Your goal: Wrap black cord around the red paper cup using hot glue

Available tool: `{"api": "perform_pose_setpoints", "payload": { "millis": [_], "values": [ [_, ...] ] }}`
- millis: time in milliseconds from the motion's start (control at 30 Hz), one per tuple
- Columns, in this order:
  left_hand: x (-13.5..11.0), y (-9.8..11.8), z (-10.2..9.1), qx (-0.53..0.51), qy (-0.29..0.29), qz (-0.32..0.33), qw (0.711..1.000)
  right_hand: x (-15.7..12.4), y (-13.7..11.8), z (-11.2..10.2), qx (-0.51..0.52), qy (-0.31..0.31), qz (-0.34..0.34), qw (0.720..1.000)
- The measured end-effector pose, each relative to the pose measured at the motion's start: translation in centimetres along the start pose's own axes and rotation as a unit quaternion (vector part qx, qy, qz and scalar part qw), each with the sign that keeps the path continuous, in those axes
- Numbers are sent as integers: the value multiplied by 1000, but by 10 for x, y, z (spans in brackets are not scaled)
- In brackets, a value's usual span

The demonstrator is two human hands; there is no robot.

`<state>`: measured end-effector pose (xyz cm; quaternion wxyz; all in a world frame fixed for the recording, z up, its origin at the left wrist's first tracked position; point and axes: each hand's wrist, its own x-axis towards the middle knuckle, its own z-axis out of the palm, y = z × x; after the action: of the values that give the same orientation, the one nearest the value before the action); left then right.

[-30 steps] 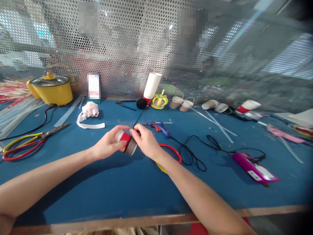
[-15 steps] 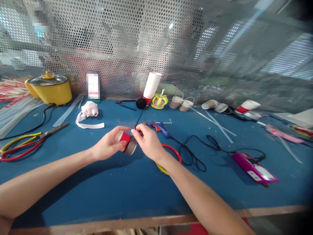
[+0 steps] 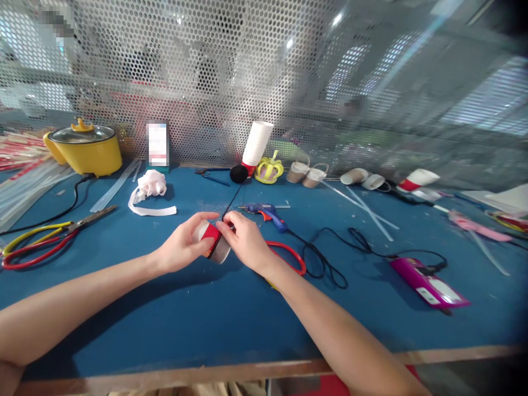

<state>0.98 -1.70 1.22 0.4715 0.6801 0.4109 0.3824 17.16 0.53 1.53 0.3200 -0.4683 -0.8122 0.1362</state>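
My left hand is closed around a small paper cup, white and red with a greyish band, tilted on its side above the blue table. A thin black cord runs from a black ball of cord to the cup and lies around it. My right hand pinches the cord at the cup's upper edge; its fingertips partly cover the cup. Just beyond that hand lies a blue glue gun. Scissors with red and yellow handles rest partly under my right forearm.
At left are a yellow electric pot, large scissors and a white ribbon bundle. Along the back stand stacked paper cups, a yellow crown-like piece and little baskets. A purple power strip lies at right.
My right fingers have shifted slightly left and closer against the cup, drawing the cord along its upper edge. The left hand keeps its hold, and the cup has barely moved.
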Motion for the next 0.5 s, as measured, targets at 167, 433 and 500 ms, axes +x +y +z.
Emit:
{"api": "perform_pose_setpoints", "payload": {
  "millis": [167, 433, 500],
  "values": [
    [-1, 1, 1, 3, 6, -11, 1000, -2, 0, 1, 1, -9, 2, 1000],
    [-1, -3, 1, -24, 4, -13, 1000, -1, 0, 1, 31, -21, 8, 999],
    [-1, -3, 2, -36, 6, -15, 999, -2, -1, 1, 31, -25, 12, 999]
  ]
}}
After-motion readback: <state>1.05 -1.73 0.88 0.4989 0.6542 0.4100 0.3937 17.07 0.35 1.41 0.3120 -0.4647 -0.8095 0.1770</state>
